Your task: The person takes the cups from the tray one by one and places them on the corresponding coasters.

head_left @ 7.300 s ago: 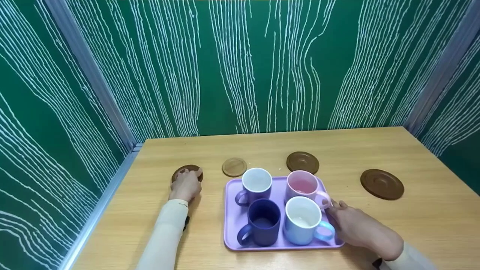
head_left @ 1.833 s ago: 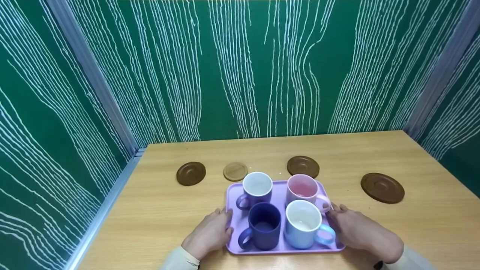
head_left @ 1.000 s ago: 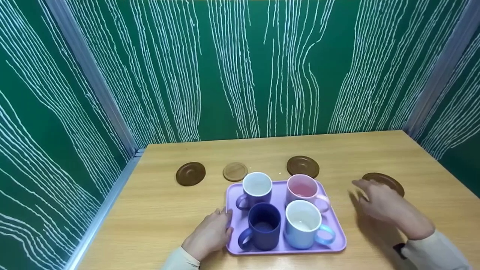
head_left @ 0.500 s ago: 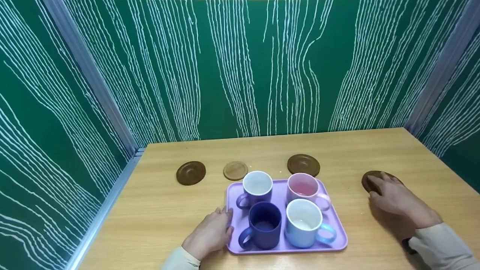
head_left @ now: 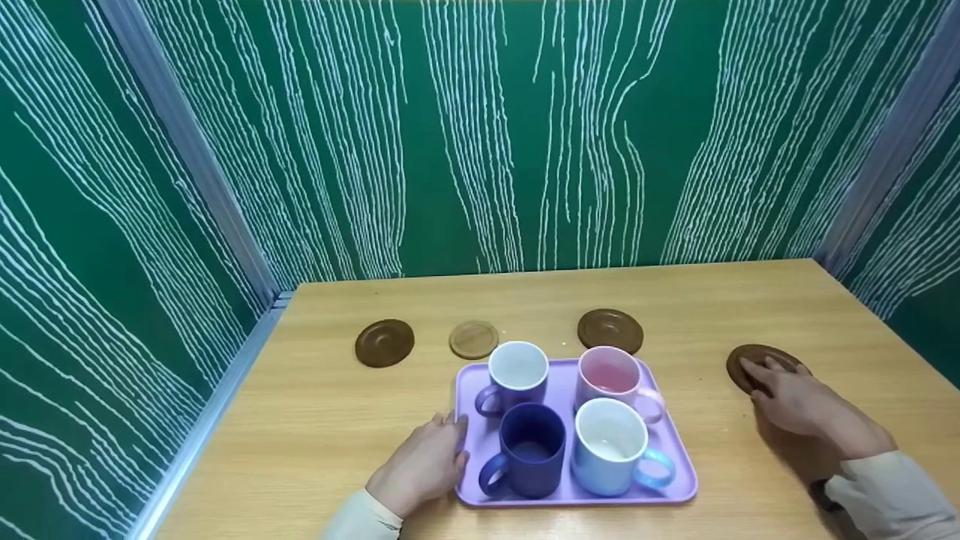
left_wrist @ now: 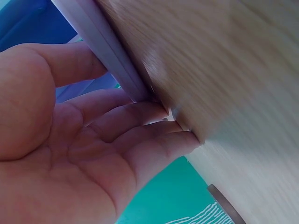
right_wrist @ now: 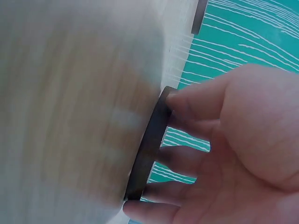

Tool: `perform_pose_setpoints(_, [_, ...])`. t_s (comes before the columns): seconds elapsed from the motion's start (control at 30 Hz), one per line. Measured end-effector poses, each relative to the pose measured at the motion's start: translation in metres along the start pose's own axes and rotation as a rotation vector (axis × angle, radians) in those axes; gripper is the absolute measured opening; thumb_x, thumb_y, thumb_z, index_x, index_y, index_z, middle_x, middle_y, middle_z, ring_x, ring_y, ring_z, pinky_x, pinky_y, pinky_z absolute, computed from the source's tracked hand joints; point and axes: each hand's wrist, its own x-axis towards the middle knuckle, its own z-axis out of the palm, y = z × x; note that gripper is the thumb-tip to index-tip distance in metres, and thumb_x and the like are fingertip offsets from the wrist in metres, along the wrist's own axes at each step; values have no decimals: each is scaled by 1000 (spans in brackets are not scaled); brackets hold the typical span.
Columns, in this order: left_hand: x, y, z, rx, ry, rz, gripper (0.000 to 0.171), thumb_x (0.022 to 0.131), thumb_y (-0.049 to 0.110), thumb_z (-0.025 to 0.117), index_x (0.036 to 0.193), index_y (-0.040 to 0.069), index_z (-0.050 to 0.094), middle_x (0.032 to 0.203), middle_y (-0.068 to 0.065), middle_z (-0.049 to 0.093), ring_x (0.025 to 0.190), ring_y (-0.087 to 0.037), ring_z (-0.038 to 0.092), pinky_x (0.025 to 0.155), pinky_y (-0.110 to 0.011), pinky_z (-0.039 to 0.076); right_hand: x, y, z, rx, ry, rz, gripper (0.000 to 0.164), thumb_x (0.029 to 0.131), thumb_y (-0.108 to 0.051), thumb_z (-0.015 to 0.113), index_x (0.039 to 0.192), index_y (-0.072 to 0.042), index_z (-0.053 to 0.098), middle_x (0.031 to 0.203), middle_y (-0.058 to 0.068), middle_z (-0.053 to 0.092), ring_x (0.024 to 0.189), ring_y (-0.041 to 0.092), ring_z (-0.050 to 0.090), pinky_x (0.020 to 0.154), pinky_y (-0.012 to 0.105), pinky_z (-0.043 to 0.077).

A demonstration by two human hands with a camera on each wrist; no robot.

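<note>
Brown coaster [head_left: 757,352], right hand [head_left: 801,401] atop, palm-down

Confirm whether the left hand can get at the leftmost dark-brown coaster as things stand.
Probably yes. The left hand grips the left rim of the lilac tray, so it would likely have to let go first, but nothing stands between it and the leftmost dark-brown coaster.

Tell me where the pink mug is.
In the head view, the pink mug stands on the tray at its back right, behind the light blue mug, with a brown coaster just beyond.
</note>
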Motion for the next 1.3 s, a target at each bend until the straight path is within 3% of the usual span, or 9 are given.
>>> perform_pose_setpoints(0.3, [0, 2, 0, -13, -32, -11, 48, 95, 15, 68, 137, -8, 60, 131, -22, 64, 108, -37, 67, 92, -50, 57, 1, 7, 0, -35, -20, -12, 56, 101, -13, 55, 149, 12, 41, 144, 54, 27, 127, 79, 23, 101, 83, 30])
perform_pose_setpoints(0.5, [0, 3, -3, -26, -37, -20, 48, 96, 13, 67, 138, -8, 59, 132, -22, 63, 110, -37, 66, 94, -50, 57, 6, 5, -2, -21, -30, -16, 57, 100, -14, 57, 149, 12, 42, 144, 55, 27, 130, 74, 28, 107, 80, 25])
perform_pose_setpoints(0.77, [0, 0, -2, -20, -40, -32, 47, 95, 14, 67, 137, -7, 60, 138, -24, 62, 118, -46, 64, 97, -57, 54, 13, 6, -3, -41, 0, -107, 54, 99, -9, 56, 145, 17, 44, 139, 57, 31, 127, 73, 35, 105, 80, 27])
perform_pose_setpoints(1.13, [-1, -1, -1, -11, -20, -12, 46, 95, 14, 68, 135, -7, 61, 131, -21, 65, 110, -40, 67, 90, -52, 57, 26, 0, -7, -74, -1, -121, 54, 99, -11, 57, 145, 15, 46, 138, 56, 34, 122, 75, 37, 103, 79, 32])
perform_pose_setpoints(1.3, [-1, 1, -3, -19, -31, -23, 47, 95, 13, 67, 136, -8, 60, 131, -22, 64, 111, -40, 66, 91, -52, 57, 34, -1, -10, -66, -14, -143, 54, 99, -10, 57, 144, 16, 45, 137, 56, 36, 114, 70, 50, 101, 77, 36])
